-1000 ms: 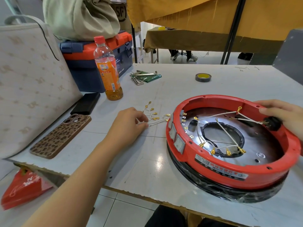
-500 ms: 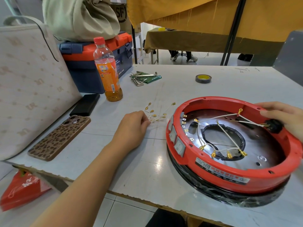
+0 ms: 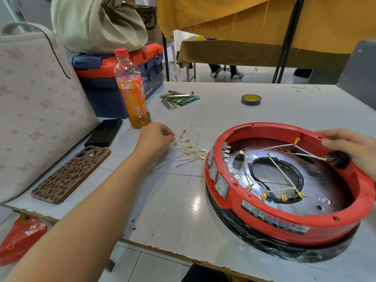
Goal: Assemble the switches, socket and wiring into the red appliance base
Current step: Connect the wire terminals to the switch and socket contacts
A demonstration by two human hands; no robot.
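The left hand point(image 3: 155, 137) lay on the white tabletop point(image 3: 183, 210) with its fingers curled, pinching the end of one strand in a loose bundle of thin white wires with brass crimp terminals point(image 3: 186, 151), which fanned out just beside the round red plastic appliance base point(image 3: 284, 222). The right hand point(image 3: 354, 147) rested on the far right rim of that base, thumb and fingers curled round the black socket point(image 3: 338, 159) set in its wall. Inside the base, more white wires point(image 3: 282, 169) ran from the socket across the shiny metal plate, and two grey rocker switches point(image 3: 217, 178) sat in the left wall. Beyond the left hand stood an orange drink bottle with a red cap point(image 3: 132, 92); a leopard-print phone point(image 3: 72, 174) lay nearer the tabletop's edge, a roll of black tape point(image 3: 251, 99) farther back.
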